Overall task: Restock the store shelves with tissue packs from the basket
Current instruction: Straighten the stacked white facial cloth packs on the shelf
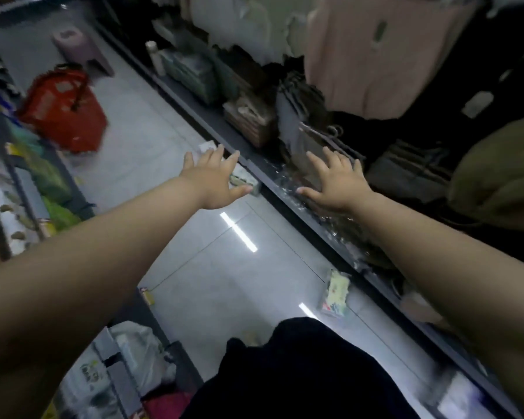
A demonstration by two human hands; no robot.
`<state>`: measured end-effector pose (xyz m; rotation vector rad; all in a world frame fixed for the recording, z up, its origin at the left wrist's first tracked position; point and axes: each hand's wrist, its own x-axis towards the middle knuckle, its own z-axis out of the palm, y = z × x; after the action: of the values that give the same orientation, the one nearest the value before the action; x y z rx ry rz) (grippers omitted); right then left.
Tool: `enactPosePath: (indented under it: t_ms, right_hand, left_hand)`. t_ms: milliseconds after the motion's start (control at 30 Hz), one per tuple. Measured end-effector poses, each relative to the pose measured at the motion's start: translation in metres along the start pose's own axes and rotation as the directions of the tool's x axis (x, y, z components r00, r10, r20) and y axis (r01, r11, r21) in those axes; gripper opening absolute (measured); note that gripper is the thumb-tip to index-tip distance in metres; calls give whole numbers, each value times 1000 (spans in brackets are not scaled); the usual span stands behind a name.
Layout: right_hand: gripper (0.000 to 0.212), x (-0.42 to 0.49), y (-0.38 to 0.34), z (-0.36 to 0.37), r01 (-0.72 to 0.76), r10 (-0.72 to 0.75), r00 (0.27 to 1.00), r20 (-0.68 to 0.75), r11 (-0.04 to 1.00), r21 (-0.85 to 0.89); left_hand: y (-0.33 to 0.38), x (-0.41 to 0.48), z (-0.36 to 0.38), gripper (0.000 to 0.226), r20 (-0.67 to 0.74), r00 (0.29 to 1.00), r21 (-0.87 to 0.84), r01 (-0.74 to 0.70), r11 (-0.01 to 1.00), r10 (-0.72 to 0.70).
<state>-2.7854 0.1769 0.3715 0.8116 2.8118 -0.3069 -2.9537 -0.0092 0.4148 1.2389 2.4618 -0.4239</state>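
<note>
Both hands are held out flat, fingers spread, nothing gripped: left hand (212, 176) over the floor (194, 276), right hand (335, 182) at the shelf (200, 124) edge. The basket (64, 113) is parked at 10 o'clock; one pack (335, 294) is lying at 5. Labels are too blurred to be read.

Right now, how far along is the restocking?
Done: packs already sit on the shelf. In hand: nothing; the left hand and right hand are open, stretched toward the shelf. Left: a near pack and a far pack lie on the floor; the basket stands farther off, contents unclear.
</note>
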Motion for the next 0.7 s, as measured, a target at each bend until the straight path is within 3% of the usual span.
enactPosePath:
  t_ms: [267, 500, 700]
  right_hand:
    - [85, -122, 113, 53, -252, 249, 967, 44, 965, 73]
    - [87, -196, 190, 114, -326, 315, 937, 152, 944, 49]
    - [86, -227, 224, 168, -381, 351, 903, 247, 920, 87]
  left_hand:
    - [142, -12, 31, 85, 22, 976, 126, -220, 967, 219]
    - [253, -27, 86, 84, 136, 956, 189, -284, 940, 261]
    - [296, -21, 130, 83, 222, 930, 246, -343, 907, 292]
